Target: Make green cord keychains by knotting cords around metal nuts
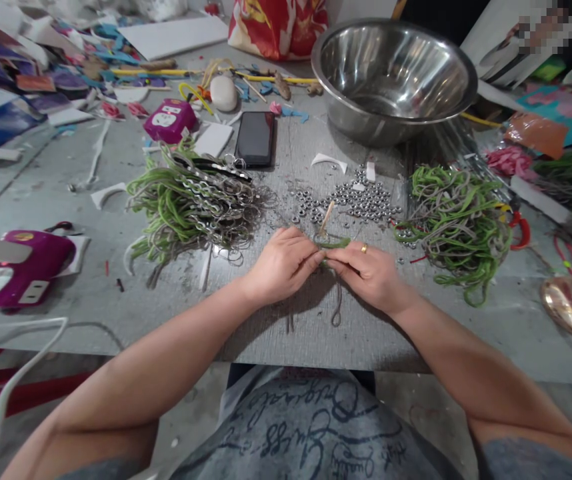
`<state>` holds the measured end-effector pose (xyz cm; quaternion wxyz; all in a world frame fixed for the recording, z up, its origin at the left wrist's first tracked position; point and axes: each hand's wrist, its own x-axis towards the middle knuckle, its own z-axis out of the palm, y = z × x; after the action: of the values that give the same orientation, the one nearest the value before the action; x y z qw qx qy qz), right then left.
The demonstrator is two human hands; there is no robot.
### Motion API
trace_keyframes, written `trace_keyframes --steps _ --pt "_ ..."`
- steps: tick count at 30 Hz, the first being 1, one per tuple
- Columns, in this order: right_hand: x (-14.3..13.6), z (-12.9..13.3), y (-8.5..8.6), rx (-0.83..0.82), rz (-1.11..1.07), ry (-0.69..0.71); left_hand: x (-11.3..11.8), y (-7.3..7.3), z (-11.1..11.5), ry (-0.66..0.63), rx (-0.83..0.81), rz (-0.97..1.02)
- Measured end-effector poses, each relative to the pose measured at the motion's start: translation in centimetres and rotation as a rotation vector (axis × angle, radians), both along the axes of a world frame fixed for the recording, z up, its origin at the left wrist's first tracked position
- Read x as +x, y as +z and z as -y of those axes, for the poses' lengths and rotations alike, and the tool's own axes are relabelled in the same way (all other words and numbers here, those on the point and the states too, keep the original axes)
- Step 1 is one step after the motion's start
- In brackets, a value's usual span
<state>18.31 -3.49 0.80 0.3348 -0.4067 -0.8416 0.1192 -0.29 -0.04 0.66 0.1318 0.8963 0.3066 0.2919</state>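
Note:
Near the table's front edge, my left hand (286, 265) and my right hand (366, 272) meet, both closed on a green and grey cord (339, 241). A grey loop of it hangs below my right fingers. A thin wooden stick (327, 217) stands up just beyond my fingertips. Small silver metal rings or nuts (361, 200) lie scattered behind my hands. On the left is a pile of green and grey cords with silver chain pieces (201, 200). A tangled heap of green and grey cords (459, 223) lies to the right.
A large steel bowl (391, 80) stands at the back right. A black phone (255, 139) lies behind the left pile. Two purple power sockets (171, 120) and a white cable are on the left. Scraps cover the back left; a gold-coloured object (563, 303) sits at far right.

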Motion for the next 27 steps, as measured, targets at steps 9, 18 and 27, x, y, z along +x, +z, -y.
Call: trace_keyframes --steps 9,18,27 --pt "-0.20 0.15 0.09 -0.026 0.018 -0.053 0.01 -0.05 0.22 -0.008 -0.144 0.120" --pt "-0.02 0.21 -0.12 0.003 0.061 -0.055 -0.18 -0.19 0.10 -0.029 -0.195 0.208" --pt "-0.33 0.00 0.24 0.002 0.068 -0.050 -0.20 0.15 0.12 -0.013 -0.121 -0.016"
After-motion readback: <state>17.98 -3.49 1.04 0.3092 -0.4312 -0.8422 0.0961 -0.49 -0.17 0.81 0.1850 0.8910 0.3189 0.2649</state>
